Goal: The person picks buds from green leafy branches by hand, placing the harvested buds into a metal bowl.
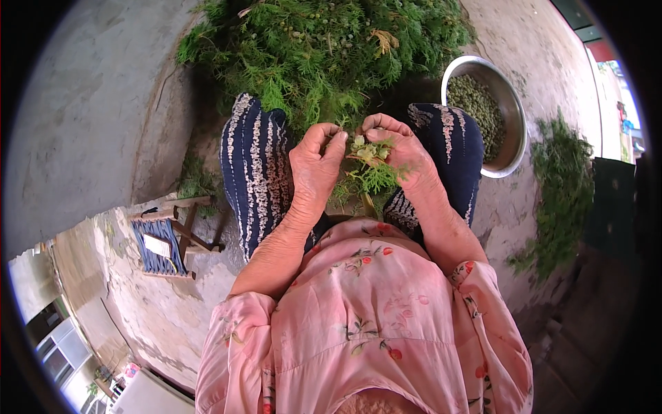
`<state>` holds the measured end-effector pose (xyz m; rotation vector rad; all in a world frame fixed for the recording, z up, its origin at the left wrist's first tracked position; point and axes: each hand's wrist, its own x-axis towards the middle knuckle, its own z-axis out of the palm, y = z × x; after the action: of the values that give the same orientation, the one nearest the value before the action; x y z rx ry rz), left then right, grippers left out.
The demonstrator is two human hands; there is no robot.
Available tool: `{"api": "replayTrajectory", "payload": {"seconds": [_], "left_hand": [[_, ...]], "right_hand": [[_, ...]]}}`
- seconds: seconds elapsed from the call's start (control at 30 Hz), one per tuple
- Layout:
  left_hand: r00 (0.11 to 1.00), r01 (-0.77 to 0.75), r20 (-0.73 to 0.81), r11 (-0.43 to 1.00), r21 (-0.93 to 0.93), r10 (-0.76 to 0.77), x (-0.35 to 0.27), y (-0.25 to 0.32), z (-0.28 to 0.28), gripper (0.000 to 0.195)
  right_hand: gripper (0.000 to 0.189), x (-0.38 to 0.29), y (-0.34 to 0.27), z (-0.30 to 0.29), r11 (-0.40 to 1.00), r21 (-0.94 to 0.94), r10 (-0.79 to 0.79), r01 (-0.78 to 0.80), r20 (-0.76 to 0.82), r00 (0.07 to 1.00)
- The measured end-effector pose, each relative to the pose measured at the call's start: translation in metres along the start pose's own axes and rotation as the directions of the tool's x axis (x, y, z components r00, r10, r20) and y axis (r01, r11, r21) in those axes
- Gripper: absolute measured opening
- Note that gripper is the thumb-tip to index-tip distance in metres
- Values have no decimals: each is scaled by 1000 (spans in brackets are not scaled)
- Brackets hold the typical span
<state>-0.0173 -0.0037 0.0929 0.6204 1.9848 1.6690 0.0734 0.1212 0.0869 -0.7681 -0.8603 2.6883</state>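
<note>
My left hand [316,158] is between my knees, thumb and forefinger pinched together with a small bit of greenery at their tips. Close beside it, my right hand [414,155] holds a conifer sprig [380,178] bearing pale green cones [368,149]. Its fingers curl over the top of the sprig, partly hiding the grip. Just beyond both hands rises a large heap of cut evergreen branches [326,57], dotted with small green cones. By my right knee a metal basin [517,111] holds many loose green cones [476,111].
More cut greenery [561,196] lies on the concrete floor [496,207] at the right. A low wooden stool [191,227] with a blue woven seat stands at the left, carrying a small object with a white printed face [157,245]. A grey wall [98,114] runs along the left.
</note>
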Motion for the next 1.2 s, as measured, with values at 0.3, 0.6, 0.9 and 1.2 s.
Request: {"api": "replayTrajectory", "payload": {"seconds": [0.3, 0.6, 0.9, 1.2], "left_hand": [[978, -196, -37, 963, 183, 206, 1, -2, 4, 11], [995, -80, -38, 980, 182, 89, 2, 7, 2, 13], [929, 264, 319, 941, -214, -188, 11, 10, -12, 17], [873, 335, 410, 935, -111, -264, 13, 16, -15, 10]], "right_hand": [[29, -8, -6, -1, 930, -358, 86, -81, -1, 996], [19, -10, -12, 4, 891, -454, 10, 13, 48, 999], [16, -11, -17, 7, 944, -326, -39, 50, 43, 998], [17, -13, -17, 8, 863, -479, -116, 160, 121, 986]]}}
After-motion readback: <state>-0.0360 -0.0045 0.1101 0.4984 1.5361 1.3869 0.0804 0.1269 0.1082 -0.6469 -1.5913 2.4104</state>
